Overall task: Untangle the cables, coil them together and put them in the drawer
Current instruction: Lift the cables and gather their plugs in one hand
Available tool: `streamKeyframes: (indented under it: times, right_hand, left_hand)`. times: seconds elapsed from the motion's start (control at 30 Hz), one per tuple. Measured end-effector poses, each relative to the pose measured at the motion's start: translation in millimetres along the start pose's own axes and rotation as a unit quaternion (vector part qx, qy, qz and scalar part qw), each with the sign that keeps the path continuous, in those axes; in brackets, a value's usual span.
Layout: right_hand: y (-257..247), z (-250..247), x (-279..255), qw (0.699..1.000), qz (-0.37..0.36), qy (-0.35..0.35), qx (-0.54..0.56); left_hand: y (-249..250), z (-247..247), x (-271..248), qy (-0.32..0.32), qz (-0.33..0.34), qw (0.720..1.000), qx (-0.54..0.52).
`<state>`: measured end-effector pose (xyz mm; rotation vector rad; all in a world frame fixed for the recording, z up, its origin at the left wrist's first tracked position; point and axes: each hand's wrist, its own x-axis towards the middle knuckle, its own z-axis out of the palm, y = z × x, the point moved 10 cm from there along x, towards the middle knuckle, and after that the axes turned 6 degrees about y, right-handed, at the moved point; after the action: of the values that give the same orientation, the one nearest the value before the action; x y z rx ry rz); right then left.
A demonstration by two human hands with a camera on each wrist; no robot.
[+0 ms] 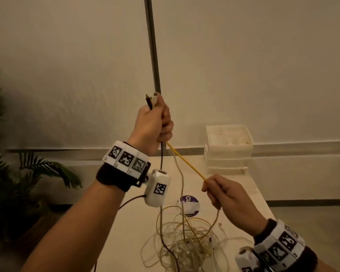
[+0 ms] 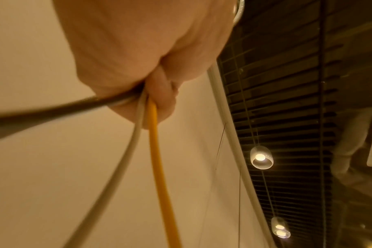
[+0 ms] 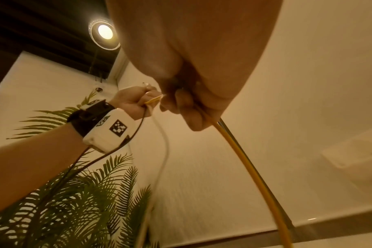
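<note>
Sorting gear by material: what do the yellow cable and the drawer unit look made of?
Yellow cable: apparently a smooth, matte plastic or rubber jacket, since it bends freely. Drawer unit: likely translucent white plastic, with its contents showing dimly through the walls.

A yellow cable was seen at 6 o'clock of the fist, w/ a white cable and a black cable beside it. Black-and-white checker markers were printed on the white wristbands. The tangle at 6 o'clock was cream and yellow. A purple sticker was noted on the beige table; green fronds at 9 o'clock.
</note>
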<state>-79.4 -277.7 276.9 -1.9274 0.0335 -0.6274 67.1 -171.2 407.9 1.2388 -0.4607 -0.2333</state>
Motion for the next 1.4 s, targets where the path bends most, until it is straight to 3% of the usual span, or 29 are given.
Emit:
streamKeyframes:
  times: [0.1,0.2,0.23,0.33,0.4,0.53,0.67,0.8,0.87,0.93,1.0,1.07,1.13,1.23,1.4]
  right_hand:
    - [13,-4,0,0.997,-0.005,-0.042,-0.063]
    - [23,-14,8,0.997,0.019,-0.047,-0.066]
    - [24,-19,15,0.998,0.035,-0.034,-0.048]
    - [4,-22,39,0.998,0.026,-0.016,-0.049]
    - [-23,-17,54,0.996,-0.023,-0.014,-0.079]
    - [-52,-11,71,0.998,-0.025,-0.035,-0.054]
    - [-55,-14,73,0.998,0.007,-0.051,0.034]
    - [-16,-12,70,0.997,0.046,-0.053,0.038]
    - [14,-17,71,0.997,0.072,-0.033,-0.004]
    - [34,-28,76,0.995,0.088,0.001,-0.039]
    - [39,-33,82,0.995,0.093,0.017,-0.042]
    - [33,-29,86,0.995,0.084,0.003,-0.06]
    - [23,-23,88,0.995,0.074,-0.014,-0.061]
    - [-6,-19,96,0.998,0.047,-0.024,-0.02]
    - [-35,-22,107,1.0,0.02,-0.015,-0.016]
  left_hand:
    - [32,-25,4,0.028,0.065,0.995,0.074]
    - [49,-32,2,-0.005,0.119,0.973,0.197]
    - [46,-25,-3,-0.034,0.137,0.952,0.271]
    - [-11,15,-34,-0.168,0.172,0.84,0.487]
    - [-52,34,-54,-0.211,0.16,0.814,0.518]
    - [-56,33,-53,-0.135,0.173,0.866,0.449]
    - [-21,20,-44,-0.06,0.197,0.884,0.419]
    - [34,-45,4,0.167,0.182,0.909,0.335]
    - [47,-75,23,0.227,0.147,0.921,0.28]
    - [42,-74,32,0.2,0.144,0.897,0.367]
    - [27,-61,26,0.154,0.162,0.847,0.482]
    - [16,-37,7,0.097,0.206,0.828,0.512]
    - [-5,-5,-11,0.003,0.219,0.831,0.512]
    - [-50,32,-24,-0.105,0.175,0.843,0.498]
    - [-46,36,-12,-0.033,0.203,0.867,0.454]
